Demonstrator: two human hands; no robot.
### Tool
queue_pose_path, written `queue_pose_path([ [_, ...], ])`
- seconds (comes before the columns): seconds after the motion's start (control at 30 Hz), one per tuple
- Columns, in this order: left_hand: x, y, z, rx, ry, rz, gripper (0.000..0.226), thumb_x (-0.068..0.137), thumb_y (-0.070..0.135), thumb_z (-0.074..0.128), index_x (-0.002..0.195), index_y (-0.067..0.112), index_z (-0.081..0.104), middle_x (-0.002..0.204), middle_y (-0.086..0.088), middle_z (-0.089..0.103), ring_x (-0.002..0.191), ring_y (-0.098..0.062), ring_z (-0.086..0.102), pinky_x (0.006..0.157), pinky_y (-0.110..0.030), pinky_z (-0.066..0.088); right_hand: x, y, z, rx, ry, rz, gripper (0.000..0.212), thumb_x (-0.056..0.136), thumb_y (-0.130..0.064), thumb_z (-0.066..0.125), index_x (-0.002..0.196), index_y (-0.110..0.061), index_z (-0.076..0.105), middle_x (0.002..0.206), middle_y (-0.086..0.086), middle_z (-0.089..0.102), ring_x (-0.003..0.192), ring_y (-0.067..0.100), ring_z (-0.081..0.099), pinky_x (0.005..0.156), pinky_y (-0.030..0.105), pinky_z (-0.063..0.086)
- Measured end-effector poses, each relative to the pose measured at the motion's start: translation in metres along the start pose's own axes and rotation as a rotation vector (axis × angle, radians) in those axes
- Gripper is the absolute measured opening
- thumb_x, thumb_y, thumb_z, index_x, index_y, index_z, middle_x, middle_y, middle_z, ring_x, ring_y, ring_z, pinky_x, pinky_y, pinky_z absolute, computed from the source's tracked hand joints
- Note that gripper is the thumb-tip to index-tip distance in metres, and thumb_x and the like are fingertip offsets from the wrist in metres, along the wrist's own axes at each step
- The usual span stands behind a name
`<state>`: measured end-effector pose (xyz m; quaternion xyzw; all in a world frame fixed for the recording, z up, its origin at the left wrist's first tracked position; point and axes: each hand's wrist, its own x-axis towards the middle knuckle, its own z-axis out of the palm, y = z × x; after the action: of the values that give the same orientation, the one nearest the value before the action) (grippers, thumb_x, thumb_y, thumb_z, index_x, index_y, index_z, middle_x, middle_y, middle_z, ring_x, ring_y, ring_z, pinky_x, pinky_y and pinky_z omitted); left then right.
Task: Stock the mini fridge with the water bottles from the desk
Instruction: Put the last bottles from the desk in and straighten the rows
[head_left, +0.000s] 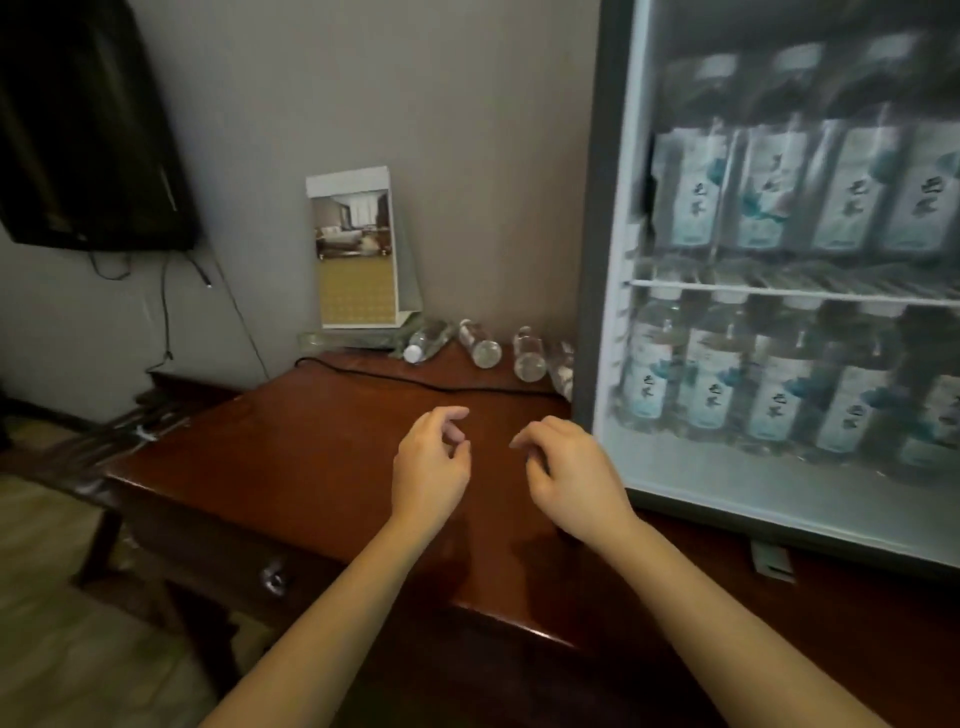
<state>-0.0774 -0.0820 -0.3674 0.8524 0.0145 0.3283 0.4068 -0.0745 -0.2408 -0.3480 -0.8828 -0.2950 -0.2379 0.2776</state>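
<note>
Several clear water bottles (480, 344) lie on their sides at the back of the wooden desk (291, 447), against the wall. The mini fridge (597, 260) stands on the desk at the right, and through its glass front I see two shelves filled with labelled bottles (769, 192). My left hand (431, 462) and my right hand (571, 473) hover side by side over the middle of the desk. Their fingers are loosely curled and hold nothing. Both hands are well short of the lying bottles.
A black cable (415, 382) runs across the desk in front of the bottles. A standing card with a room photo (356, 249) leans at the back wall. A dark television (78, 130) hangs at the upper left. The desk's front has a drawer knob (274, 577).
</note>
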Motion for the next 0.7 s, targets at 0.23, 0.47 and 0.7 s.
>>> queue_pose_path([
  [0.23,0.088,-0.078,0.002,0.167,-0.048,-0.222,0.028,0.09,0.019,0.055,0.118,0.02,0.055,0.097,0.006,0.055,0.091,-0.013,0.055,0.077,-0.025,0.04,0.111,0.01,0.087,-0.068,-0.228,0.189,0.036,0.087,-0.013,0.047,0.123,-0.013,0.053,0.121,0.006,0.053,0.116,0.025,0.048,0.091,0.035,0.044],
  [0.47,0.183,-0.135,0.033,0.395,-0.257,-0.279,0.043,0.092,0.023,0.052,0.131,0.012,0.04,0.131,-0.011,0.04,0.113,-0.031,0.051,0.09,-0.037,0.042,0.2,0.047,0.168,-0.104,-0.326,0.347,0.032,0.09,-0.01,0.042,0.121,-0.004,0.051,0.13,0.011,0.046,0.12,0.031,0.047,0.093,0.037,0.042],
  [0.7,0.254,-0.175,0.071,0.504,-0.264,-0.235,0.039,0.093,0.024,0.047,0.126,0.003,0.039,0.127,-0.023,0.042,0.112,-0.042,0.048,0.091,-0.043,0.039,0.265,0.072,0.233,-0.107,-0.176,0.241,0.035,0.093,-0.016,0.047,0.128,-0.017,0.053,0.137,0.002,0.046,0.132,0.019,0.034,0.101,0.032,0.037],
])
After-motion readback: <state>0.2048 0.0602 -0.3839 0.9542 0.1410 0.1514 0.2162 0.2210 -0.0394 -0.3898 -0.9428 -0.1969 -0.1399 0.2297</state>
